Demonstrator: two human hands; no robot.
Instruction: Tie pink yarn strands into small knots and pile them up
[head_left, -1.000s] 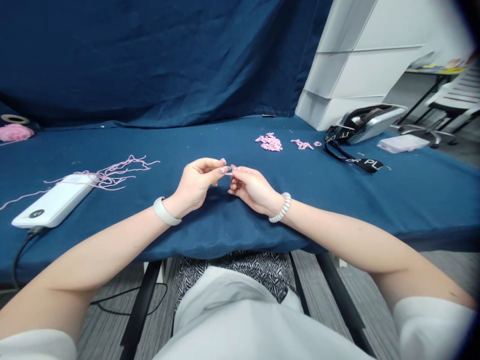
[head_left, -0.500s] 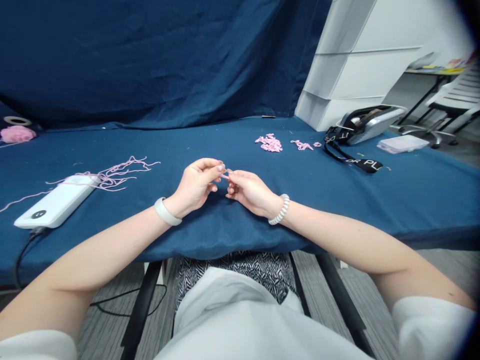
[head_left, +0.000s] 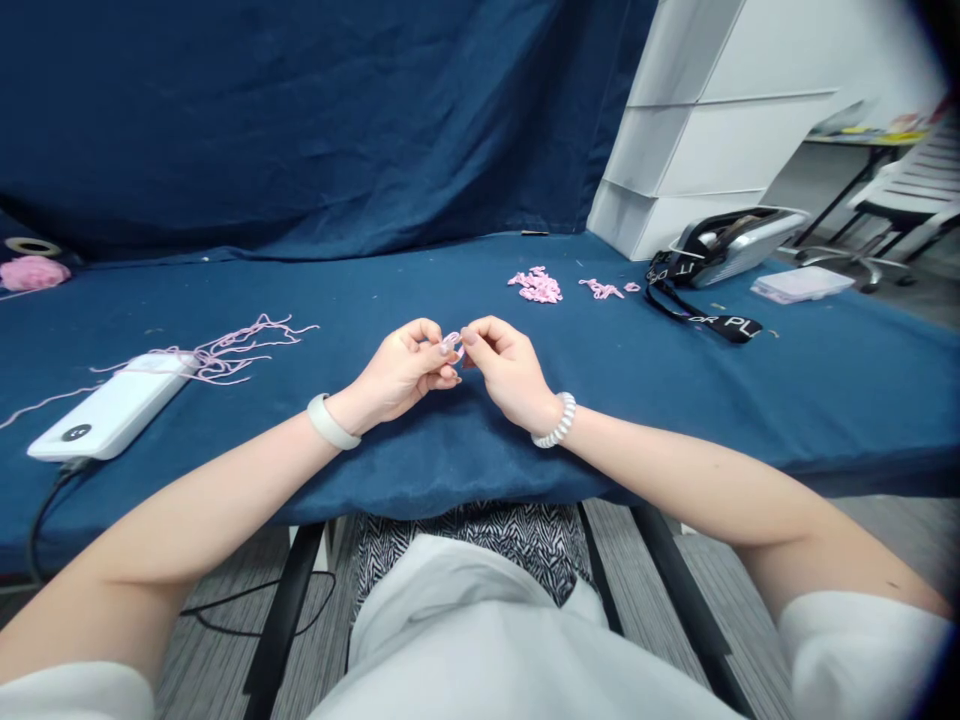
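My left hand and my right hand meet over the blue cloth table, near its front edge. Both pinch a small pink piece of yarn between thumb and fingertips. The other fingers of each hand are curled in. A white band sits on my left wrist and a white coil bracelet on my right wrist. Loose pink yarn strands lie to the left, partly over a white power bank. A small heap of pink yarn pieces lies further back, with a few more pink bits to its right.
A black lanyard and a dark case lie at the right, beside a flat pale box. White drawers stand behind. A pink yarn ball and a tape roll sit far left. A blue curtain hangs at the back.
Both hands have turned inward and drawn closer together, their fingertips now bunched round the pink piece. The right wrist has shifted slightly left.
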